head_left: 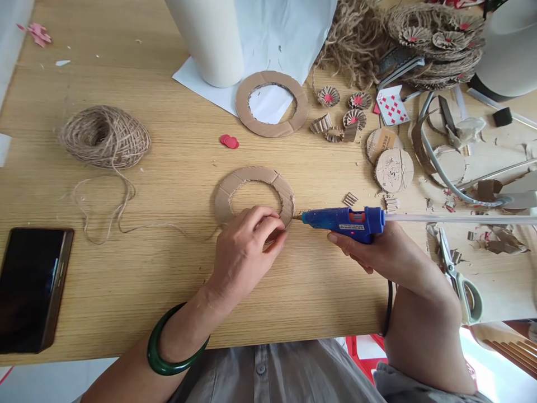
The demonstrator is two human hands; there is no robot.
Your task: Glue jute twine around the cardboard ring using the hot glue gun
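Note:
My left hand is closed on the near part of a cardboard ring, its fingers bent over the rim. In my right hand is a blue hot glue gun, with a long clear glue stick coming out of its back end. The gun's nozzle tip meets the ring's right edge, or lies very close to it. A thin strand of jute twine runs from the twine ball towards my left fingers, where its end is hidden.
Another cardboard ring lies by a white cylinder. Red paper circles are between the rings. A phone rests at left. Cardboard discs, pleated rosettes, a playing card and scissors are at right.

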